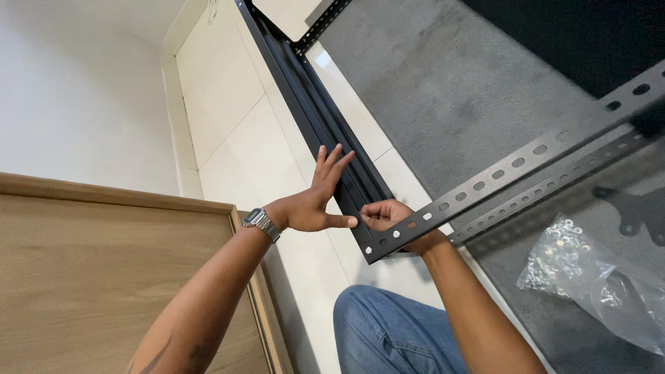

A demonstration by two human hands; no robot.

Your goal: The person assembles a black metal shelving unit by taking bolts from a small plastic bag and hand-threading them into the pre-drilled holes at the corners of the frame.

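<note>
Slotted angle bar [516, 165]: ran from the corner joint up to the right, over grey carpet [443, 90].
Black shelf frame [325, 125]: lay along the tiled floor [235, 138].
Left hand [315, 197]: open, fingers flat against the frame.
Right hand [388, 216]: pinched shut at the corner; what it pinched could not be told.
Bag of hardware [596, 277]: well apart, on the right.

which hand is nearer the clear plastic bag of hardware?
Right. The right hand grips the slotted metal rail at the frame corner, on the side toward the plastic bag. The left hand rests flat on the black panel, farther away.
</note>
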